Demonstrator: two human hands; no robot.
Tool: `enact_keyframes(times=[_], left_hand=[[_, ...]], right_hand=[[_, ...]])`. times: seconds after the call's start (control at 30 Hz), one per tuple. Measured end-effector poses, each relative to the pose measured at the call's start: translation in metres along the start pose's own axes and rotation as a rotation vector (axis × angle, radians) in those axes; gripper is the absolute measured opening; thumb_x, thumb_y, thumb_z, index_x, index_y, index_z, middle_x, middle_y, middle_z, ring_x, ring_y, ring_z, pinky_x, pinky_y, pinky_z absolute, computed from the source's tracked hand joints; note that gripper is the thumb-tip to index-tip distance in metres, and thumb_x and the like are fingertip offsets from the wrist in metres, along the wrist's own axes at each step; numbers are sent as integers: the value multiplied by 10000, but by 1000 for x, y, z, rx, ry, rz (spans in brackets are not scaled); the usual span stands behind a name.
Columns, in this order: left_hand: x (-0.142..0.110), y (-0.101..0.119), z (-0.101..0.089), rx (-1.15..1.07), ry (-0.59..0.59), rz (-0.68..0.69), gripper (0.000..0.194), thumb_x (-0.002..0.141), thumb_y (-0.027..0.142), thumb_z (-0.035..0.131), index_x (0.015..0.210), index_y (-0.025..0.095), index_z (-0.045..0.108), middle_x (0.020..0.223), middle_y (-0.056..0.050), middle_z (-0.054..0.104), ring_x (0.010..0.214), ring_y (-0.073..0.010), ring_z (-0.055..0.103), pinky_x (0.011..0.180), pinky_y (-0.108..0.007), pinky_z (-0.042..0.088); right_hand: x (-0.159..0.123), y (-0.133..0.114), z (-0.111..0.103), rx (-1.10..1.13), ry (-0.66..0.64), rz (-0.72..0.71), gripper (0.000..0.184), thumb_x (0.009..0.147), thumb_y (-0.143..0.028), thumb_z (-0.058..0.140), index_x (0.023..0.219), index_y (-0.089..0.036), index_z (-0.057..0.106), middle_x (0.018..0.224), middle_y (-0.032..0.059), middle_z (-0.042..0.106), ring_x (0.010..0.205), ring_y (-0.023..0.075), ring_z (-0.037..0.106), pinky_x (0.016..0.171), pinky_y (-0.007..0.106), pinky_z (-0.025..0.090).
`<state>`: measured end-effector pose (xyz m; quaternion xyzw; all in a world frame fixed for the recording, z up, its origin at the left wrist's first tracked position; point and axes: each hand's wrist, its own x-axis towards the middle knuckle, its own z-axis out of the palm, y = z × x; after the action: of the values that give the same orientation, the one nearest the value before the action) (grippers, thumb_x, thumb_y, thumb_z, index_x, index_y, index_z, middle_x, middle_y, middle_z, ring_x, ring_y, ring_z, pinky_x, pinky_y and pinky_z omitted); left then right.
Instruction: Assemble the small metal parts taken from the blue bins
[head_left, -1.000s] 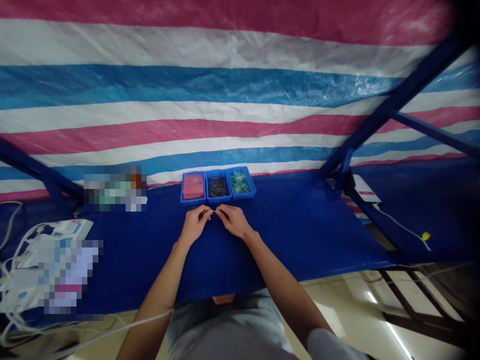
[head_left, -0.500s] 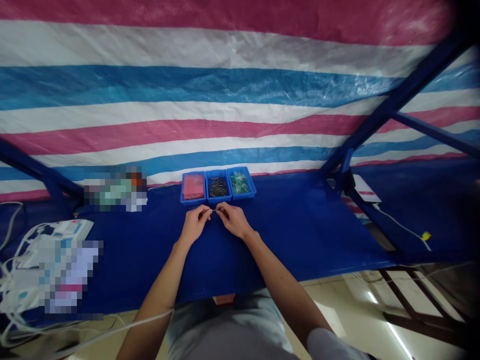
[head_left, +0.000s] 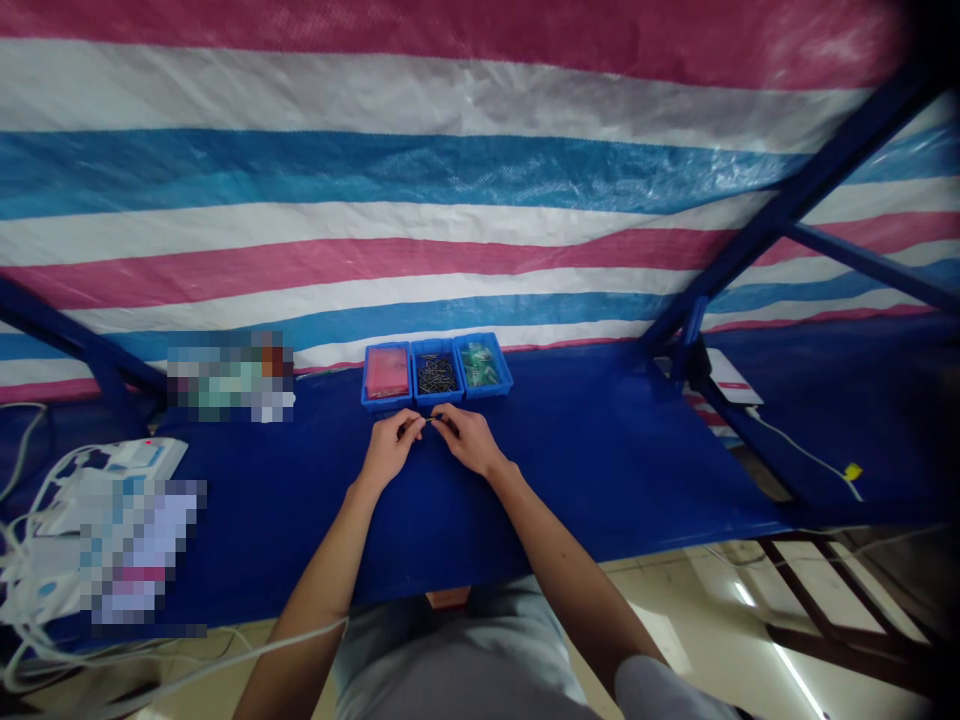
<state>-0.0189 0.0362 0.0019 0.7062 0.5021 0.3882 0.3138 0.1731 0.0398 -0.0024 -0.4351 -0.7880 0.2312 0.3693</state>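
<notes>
My left hand (head_left: 391, 443) and my right hand (head_left: 466, 437) meet just in front of the blue bins, fingertips pinched close together. Between them runs a small, thin, dark piece (head_left: 429, 420), held at both ends. It resembles a screw or nail, but it is too small to be sure. The left blue bin (head_left: 386, 404) holds flat pink-red pieces (head_left: 388, 372). Dark metal screws or nails (head_left: 436, 374) fill the middle bin (head_left: 438, 399). In the right bin (head_left: 489, 391) lie green pieces (head_left: 480, 366) that look wrapped in clear plastic.
White power strips and cables (head_left: 67, 520) crowd the left side of the blue table (head_left: 615, 460). A blurred-out pile (head_left: 232, 380) sits behind them. On the right, a white device (head_left: 731, 378) with a cable rests by the blue frame (head_left: 686, 345). Striped sheeting (head_left: 450, 170) hangs behind.
Almost nothing differs. Both hands stay in the same place with the thin dark piece between their fingertips; only the fingers have shifted very slightly.
</notes>
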Motion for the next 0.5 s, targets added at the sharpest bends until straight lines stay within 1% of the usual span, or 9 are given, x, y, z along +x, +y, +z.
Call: enact_keyframes(times=[0.17,0.33,0.43,0.5], left_hand=[[0,-1,1,2,-1,7,275,955,410,543,833,188,651,678,7,653,626,-141,612,658,-235,455],[0,0,0,9,-2,9,276,957,405,538,828,189,651,676,8,654,627,-142,609,655,-236,446],[0,1,0,8,-4,7,272,955,405,541,836,189,657,678,7,657,626,-143,609,651,-235,446],[0,1,0,9,-5,5,276,954,408,541,834,189,660,681,5,661,630,-144,614,654,-236,451]], right_hand=[[1,2,1,6,1,-16,157,1018,-289,482,1077,-242,620,942,24,710,781,154,646,716,232,420],[1,1,0,-6,-11,-18,178,1028,-309,465,1081,-238,620,947,30,707,795,159,645,724,238,416],[0,1,-1,-13,-13,-12,202,1037,-316,446,1061,-231,628,932,35,702,786,157,638,727,238,411],[0,1,-1,-21,-22,-8,221,1042,-317,435,1014,-220,632,888,32,694,754,150,626,709,235,401]])
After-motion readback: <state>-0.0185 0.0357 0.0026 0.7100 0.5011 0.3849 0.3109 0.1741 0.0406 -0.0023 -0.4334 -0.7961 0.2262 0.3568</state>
